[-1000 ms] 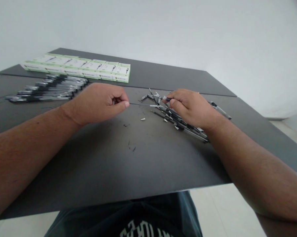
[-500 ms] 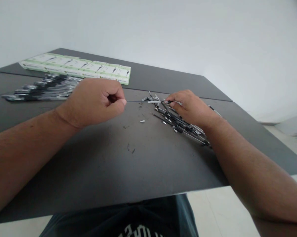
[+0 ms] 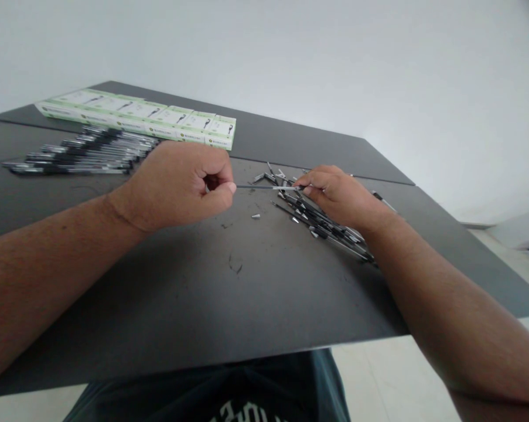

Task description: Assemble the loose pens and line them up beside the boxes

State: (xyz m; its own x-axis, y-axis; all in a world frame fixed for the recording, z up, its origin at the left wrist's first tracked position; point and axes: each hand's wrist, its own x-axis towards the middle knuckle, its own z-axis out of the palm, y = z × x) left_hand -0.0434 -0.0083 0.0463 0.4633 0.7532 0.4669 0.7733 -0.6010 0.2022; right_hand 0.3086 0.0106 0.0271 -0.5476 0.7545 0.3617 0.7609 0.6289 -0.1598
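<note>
Head view shows the left hand (image 3: 183, 183) pinching a refill (image 3: 255, 187) level above the table (image 3: 229, 310), its pale end at a dark piece (image 3: 301, 188) pinched by the right hand (image 3: 337, 192), apparently so both line up clear of the loose parts (image 3: 320, 224).

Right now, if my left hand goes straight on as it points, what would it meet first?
Probably the right hand, in line beyond the thin dark-and-clear plastic tube. Depth is unclear; the black-and-silver pen parts seem lower.
</note>
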